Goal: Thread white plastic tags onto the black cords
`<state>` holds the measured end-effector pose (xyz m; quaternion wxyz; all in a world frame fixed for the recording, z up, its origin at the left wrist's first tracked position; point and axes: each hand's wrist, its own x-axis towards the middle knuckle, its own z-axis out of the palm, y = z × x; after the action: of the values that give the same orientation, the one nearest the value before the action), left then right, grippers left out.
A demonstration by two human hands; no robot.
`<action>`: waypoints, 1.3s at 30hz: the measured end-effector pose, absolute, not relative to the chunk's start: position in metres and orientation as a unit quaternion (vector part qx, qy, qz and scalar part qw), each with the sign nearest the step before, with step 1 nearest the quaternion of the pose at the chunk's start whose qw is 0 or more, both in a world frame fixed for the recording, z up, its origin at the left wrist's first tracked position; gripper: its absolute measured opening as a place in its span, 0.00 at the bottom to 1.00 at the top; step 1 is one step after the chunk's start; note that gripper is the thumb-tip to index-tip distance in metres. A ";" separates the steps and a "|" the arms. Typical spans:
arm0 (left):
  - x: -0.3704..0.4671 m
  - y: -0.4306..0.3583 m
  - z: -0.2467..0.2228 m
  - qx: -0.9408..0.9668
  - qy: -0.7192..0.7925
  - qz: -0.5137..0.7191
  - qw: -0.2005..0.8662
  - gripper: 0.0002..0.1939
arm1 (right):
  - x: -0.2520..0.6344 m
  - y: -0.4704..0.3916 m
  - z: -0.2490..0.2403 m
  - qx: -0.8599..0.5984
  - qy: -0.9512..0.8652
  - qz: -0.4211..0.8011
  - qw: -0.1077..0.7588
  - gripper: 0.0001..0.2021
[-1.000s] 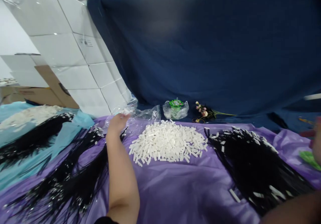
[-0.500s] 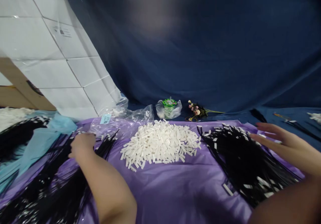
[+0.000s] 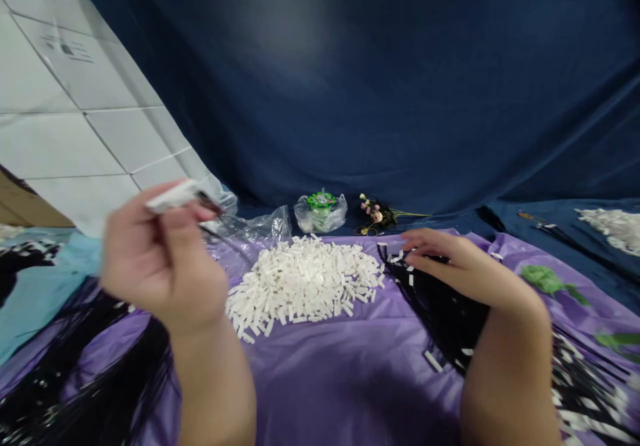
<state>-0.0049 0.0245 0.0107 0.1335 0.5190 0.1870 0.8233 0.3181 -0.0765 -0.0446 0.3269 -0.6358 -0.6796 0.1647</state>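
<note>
My left hand point(image 3: 163, 253) is raised at the left, its fingers pinched on a white piece point(image 3: 173, 196) with a dark cord trailing from it. A heap of small white pieces point(image 3: 305, 279) lies in the middle of the purple cloth point(image 3: 350, 359). At the right, my right hand point(image 3: 445, 256) reaches over the top end of a bundle of black cords point(image 3: 450, 319), fingertips beside a few white pieces; whether it holds one cannot be made out. More black cords point(image 3: 120, 373) with shiny wrapping lie at the lower left.
Behind the heap are a green round object in clear plastic point(image 3: 321, 203), small artificial flowers point(image 3: 374, 213) and a crumpled clear bag point(image 3: 265, 226). A dark blue curtain point(image 3: 375, 86) hangs behind. White pieces point(image 3: 613, 226) lie far right; green leaves point(image 3: 545, 278) are at right.
My left hand has risen from the left cords and now holds a white piece with a cord. My right hand has moved left across the right bundle. The view has turned slightly right.
</note>
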 end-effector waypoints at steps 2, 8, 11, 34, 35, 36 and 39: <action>0.025 0.014 0.008 0.575 0.132 0.792 0.158 0.07 | 0.305 -0.054 -0.054 -0.620 -0.705 0.203 0.279 0.17; 0.049 0.001 -0.004 0.657 0.174 0.572 0.459 0.09 | 0.276 0.017 -0.115 -0.671 -0.698 0.215 0.127 0.08; 0.045 0.000 -0.002 0.690 0.231 0.455 0.513 0.03 | 0.263 0.032 -0.139 -0.682 -0.695 0.211 0.089 0.11; 0.061 0.026 -0.016 0.607 0.280 0.321 0.671 0.04 | 0.234 -0.032 -0.051 -0.408 -0.612 0.312 0.602 0.12; 0.064 0.026 -0.018 0.612 0.284 0.327 0.661 0.03 | 0.227 -0.034 -0.050 -0.409 -0.609 0.309 0.606 0.12; 0.066 0.027 -0.019 0.617 0.286 0.332 0.654 0.02 | 0.222 -0.036 -0.050 -0.417 -0.608 0.294 0.608 0.11; 0.069 0.028 -0.022 0.623 0.279 0.342 0.646 0.07 | 0.212 -0.037 -0.052 -0.449 -0.607 0.223 0.616 0.12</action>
<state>0.0686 0.0279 -0.0225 0.6463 0.6226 0.2789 0.3418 0.2121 -0.0370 -0.0519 0.6158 -0.4494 -0.6074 0.2233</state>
